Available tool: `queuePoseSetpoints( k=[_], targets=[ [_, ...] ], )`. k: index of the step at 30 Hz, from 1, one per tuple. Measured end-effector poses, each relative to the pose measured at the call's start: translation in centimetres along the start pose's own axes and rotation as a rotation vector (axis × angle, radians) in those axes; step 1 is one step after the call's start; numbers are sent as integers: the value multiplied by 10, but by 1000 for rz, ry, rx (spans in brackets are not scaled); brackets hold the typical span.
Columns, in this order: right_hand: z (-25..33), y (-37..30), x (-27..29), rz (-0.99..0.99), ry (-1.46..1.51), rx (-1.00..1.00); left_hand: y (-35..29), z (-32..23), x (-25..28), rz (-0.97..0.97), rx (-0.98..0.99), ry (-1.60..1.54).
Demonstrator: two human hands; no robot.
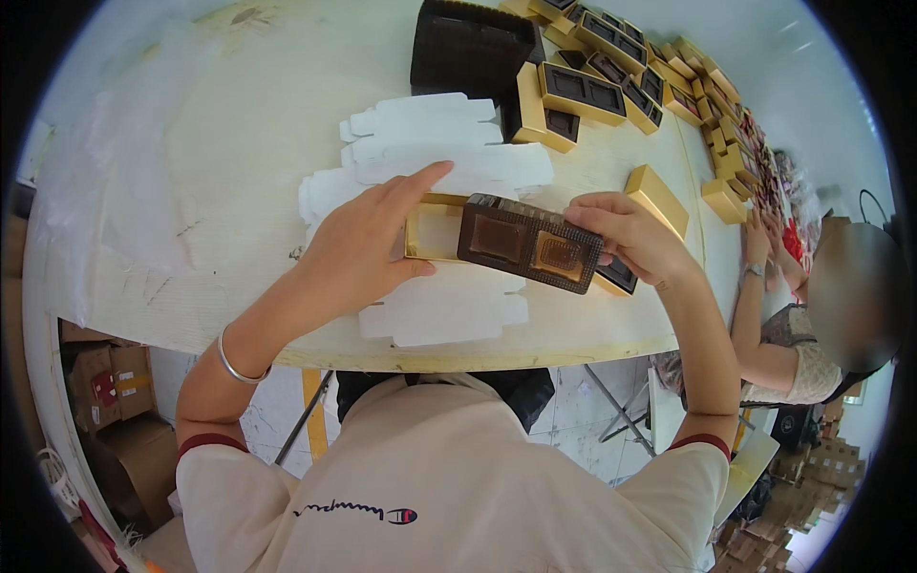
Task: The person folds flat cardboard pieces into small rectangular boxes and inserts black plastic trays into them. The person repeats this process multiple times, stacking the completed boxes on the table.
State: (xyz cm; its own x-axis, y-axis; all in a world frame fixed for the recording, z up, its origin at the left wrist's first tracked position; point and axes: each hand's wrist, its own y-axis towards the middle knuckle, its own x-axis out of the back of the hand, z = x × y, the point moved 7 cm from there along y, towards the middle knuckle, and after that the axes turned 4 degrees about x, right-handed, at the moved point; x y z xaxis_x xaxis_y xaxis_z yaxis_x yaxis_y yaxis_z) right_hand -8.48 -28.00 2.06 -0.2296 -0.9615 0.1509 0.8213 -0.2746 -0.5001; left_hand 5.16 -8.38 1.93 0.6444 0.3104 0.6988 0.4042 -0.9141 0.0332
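Observation:
My left hand [358,239] grips a small open gold box [432,229] at its left end, thumb along the near side and fingers by the far side. In my right hand [630,234], a dark brown plastic tray [497,239] with two square hollows is pinched by its right end. The tray is tilted and covers the right part of the gold box, so I cannot tell whether it is inside it. Under both lie flat white carton blanks [449,310]. Beside my right hand are another gold box [659,199] and a partly hidden dark-trayed box [618,277].
A black bin [468,48] stands at the far side of the table [239,124]. Several gold boxes with dark trays [583,94] are heaped far right. Clear plastic film [134,162] lies left. A co-worker's hands [764,244] are at the right edge.

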Motion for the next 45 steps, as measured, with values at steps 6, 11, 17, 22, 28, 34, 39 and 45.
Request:
queuePoseSetpoints(
  k=[6,11,17,22,28,34,39,45],
  targets=[
    [-15,14,-21,-36,4,-119,8,-7,-19,214,-27,56],
    [32,-30,-26,-80,-609,716,7,-3,-17,257,60,-71],
    [17,-38,-46,8,-971,1079,11,-4,-19,260,26,-89],
    [29,-28,-51,52,-1146,994,13,1,-21,344,51,-84],
    [12,-26,-49,25,-787,863,10,1,-18,323,35,-56],
    [7,-35,-61,-236,-1065,1032,10,-7,-15,262,-92,100],
    [8,-42,-70,-433,-1200,1119,2,-35,-14,-97,-406,532],
    [10,-37,-62,-373,-1051,1003,14,-26,-37,145,-318,361]
  ],
)
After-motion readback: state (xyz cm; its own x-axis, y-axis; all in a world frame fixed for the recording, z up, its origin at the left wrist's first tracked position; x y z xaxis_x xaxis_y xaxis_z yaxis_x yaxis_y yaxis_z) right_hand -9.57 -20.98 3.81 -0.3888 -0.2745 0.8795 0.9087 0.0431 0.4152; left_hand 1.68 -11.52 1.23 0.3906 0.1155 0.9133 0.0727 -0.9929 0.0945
